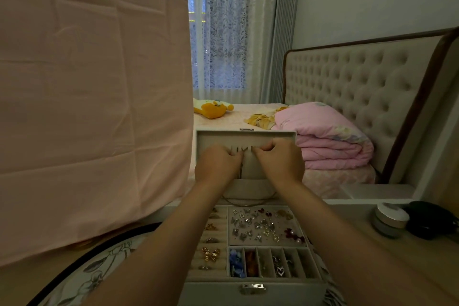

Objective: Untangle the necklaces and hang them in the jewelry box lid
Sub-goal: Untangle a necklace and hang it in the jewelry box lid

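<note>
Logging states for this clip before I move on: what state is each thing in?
jewelry box lid: open, standing upright.
left hand: fingers curled at the hooks; grip hidden.
right hand: fingers curled there too; grip hidden.
necklace chain: slack loop at the lid's foot.
front clasp: undone.
round jar: lid on.
duvet: folded.

On my feed the jewelry box lid (248, 135) is lined in matt, velvety cloth, while the clasp (252, 289) is bright polished metal. The necklace (248, 204) reads as fine metal chain, the butterfly piece (210, 253) as glossy gold. The counter (397, 256) looks like smooth pale wood; the headboard (347, 82) is tufted matt fabric, the quilt (330, 141) soft cloth.
</note>
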Motion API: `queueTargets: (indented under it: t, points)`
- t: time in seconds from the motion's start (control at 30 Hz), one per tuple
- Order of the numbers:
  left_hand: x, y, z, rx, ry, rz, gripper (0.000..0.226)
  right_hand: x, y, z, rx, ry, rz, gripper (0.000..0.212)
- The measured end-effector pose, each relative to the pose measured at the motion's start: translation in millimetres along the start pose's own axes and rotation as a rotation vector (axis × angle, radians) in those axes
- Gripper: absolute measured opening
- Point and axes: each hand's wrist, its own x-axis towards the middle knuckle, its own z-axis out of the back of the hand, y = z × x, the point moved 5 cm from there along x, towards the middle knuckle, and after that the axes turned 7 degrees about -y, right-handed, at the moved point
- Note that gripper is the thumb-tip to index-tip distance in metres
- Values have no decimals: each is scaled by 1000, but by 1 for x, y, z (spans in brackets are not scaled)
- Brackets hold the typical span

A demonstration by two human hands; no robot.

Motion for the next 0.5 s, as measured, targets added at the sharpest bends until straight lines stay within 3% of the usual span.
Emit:
queueTargets:
  t: [0.27, 0.37, 0.5]
  points:
    - [-19, -6, -5, -239, 196, -64, 28, -21, -15, -7, 138, 292, -100, 36]
    - [-28, -10, -2, -351, 295, -43, 28, -31, -7, -12, 319, 470, -234, 30]
    - [-28, -6, 6, -308, 293, -83, 28, -39, 1, -18, 486, 660, -327, 27]
